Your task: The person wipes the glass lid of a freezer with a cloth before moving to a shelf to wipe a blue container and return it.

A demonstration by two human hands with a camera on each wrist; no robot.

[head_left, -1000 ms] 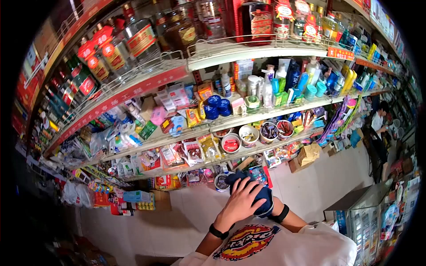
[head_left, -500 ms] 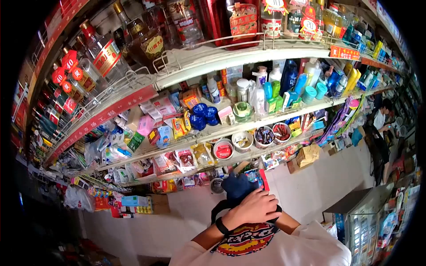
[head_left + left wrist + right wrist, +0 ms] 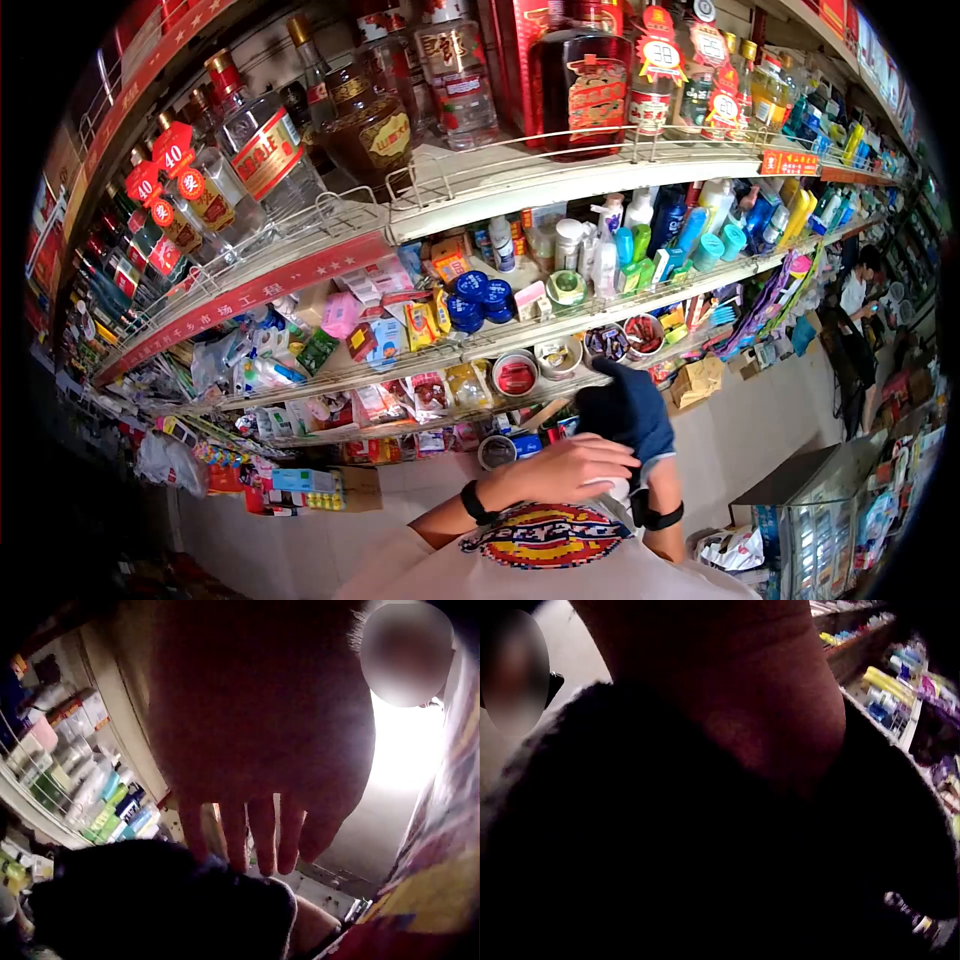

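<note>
My right hand is inside a dark blue fabric glove (image 3: 630, 415) with a pale edge at the cuff, raised in front of the lower shelves in the head view. The fabric hides its fingers, and I cannot tell how they lie. Below the cuff the bare right wrist wears a black band (image 3: 662, 517). My left hand (image 3: 565, 468) reaches across from the left with its back up, fingertips right at the cuff. From the left wrist, its fingers (image 3: 261, 836) look straight and slightly apart, overlapping the edge of the dark glove (image 3: 165, 900).
Shelves (image 3: 560, 185) curve across the front, with liquor bottles on top, toiletries in the middle and snack tubs below. A cardboard box (image 3: 697, 380) stands on the floor at right. A glass cabinet (image 3: 820, 500) is at lower right. Another person (image 3: 853, 310) is farther right.
The gloved right hand has risen and moved right, away from the floor tub. My left hand has slid from on top of the dark fabric down to its cuff. The view has shifted slightly.
</note>
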